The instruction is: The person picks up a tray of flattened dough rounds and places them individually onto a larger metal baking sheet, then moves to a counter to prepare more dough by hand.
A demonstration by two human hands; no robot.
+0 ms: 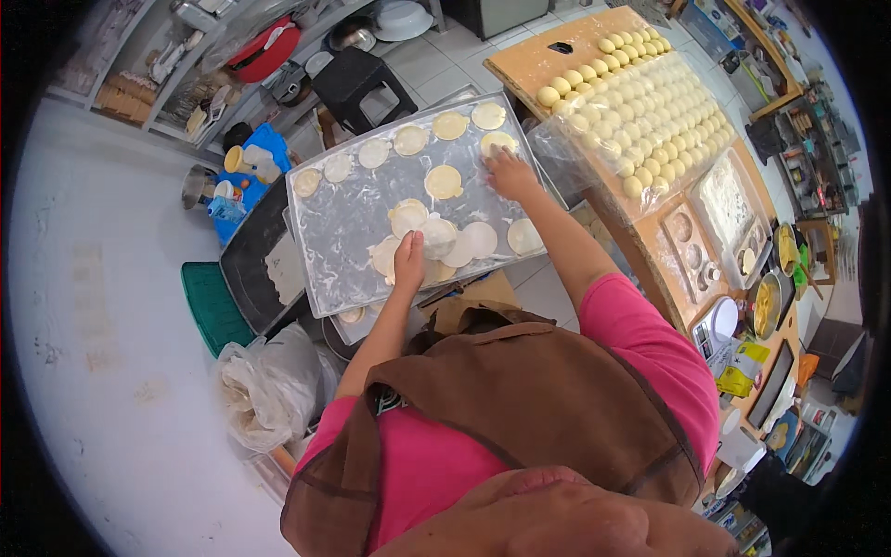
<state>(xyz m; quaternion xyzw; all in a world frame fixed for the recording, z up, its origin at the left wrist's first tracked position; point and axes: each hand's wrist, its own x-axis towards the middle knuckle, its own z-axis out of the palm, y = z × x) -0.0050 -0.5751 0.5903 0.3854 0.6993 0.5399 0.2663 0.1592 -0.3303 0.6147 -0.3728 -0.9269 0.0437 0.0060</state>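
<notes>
A large metal tray (371,204), streaked with flour, lies in front of me with flat dough rounds spread over it. My left hand (408,266) is at its near part, thumb on top of a whitish dough round (438,238) and fingers hidden below. More rounds overlap around that hand, one yellowish dough round (408,216) just beyond it. At the tray's far right, my right hand (508,174) reaches with fingers extended onto another dough round (498,143). A single yellow round (444,182) sits between the two hands.
Right of the tray stands a wooden table (520,65) with rows of dough balls (650,116) partly under clear plastic. A floured container (729,204) and a kitchen scale (715,325) are nearer. A black stool (362,84) stands beyond the tray; a plastic bag (264,395) is at left.
</notes>
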